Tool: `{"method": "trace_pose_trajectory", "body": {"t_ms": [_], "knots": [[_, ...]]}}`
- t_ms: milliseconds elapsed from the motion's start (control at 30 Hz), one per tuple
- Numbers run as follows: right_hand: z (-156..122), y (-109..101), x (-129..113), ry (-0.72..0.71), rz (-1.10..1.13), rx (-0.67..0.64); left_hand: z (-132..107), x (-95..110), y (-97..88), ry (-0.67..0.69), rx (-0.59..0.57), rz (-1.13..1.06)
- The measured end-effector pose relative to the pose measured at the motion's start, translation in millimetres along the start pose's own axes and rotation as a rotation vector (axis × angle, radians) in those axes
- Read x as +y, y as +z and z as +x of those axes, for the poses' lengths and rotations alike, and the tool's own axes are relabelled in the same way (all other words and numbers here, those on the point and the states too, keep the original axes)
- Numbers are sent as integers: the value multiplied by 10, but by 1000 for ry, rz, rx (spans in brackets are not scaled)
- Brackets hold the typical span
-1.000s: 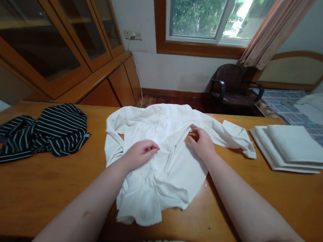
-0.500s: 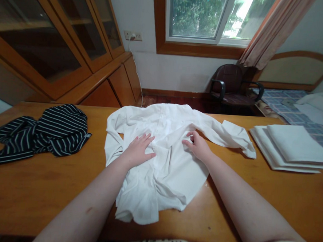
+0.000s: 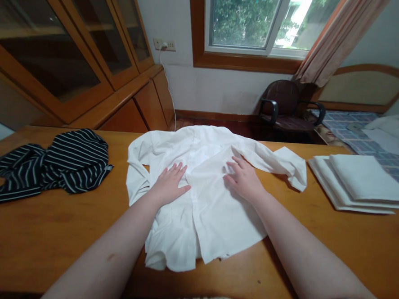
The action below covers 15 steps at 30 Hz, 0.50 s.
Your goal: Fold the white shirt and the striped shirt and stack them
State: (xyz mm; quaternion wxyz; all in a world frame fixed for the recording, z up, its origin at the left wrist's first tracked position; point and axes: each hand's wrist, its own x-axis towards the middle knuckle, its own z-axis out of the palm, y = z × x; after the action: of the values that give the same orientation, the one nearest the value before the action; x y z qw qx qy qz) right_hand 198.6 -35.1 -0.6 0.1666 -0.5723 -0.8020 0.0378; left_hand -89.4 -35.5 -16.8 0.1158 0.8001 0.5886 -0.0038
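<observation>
A white long-sleeved shirt (image 3: 206,199) lies spread on the wooden table (image 3: 79,241), its collar end toward the far edge. My left hand (image 3: 172,184) rests flat on the shirt's left half with fingers apart. On the right half, my right hand (image 3: 243,177) touches the cloth, its fingers spread and slightly bent, holding nothing. One sleeve stretches out to the right with its cuff bent over; the other is folded down along the left side. The left lower part of the shirt is wrinkled, while the right panel lies fairly smooth.
A bundled black-and-white striped garment (image 3: 73,160) lies on the table's left. Folded white sheets (image 3: 366,182) are stacked at the right. Beyond the table are a wooden cabinet (image 3: 121,104), an armchair (image 3: 286,103) and a bed (image 3: 359,127).
The right front panel has been smoothed out and spreads farther to the right and down. My right hand has opened its fingers. The right cuff has shifted slightly left.
</observation>
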Motion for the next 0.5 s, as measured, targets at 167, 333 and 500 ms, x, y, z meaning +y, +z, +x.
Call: {"method": "trace_pose_trajectory", "body": {"t_ms": [167,333,500], "knots": [[-22,159,-25,17,21,-277,-33,97,-31,174,-62,-111],[10,182,96,93,-1,-292,-76,86,-150,156,134,-254],[29,166,138,101,-7,-310,-104,-217,-319,-347,163,-63]]}}
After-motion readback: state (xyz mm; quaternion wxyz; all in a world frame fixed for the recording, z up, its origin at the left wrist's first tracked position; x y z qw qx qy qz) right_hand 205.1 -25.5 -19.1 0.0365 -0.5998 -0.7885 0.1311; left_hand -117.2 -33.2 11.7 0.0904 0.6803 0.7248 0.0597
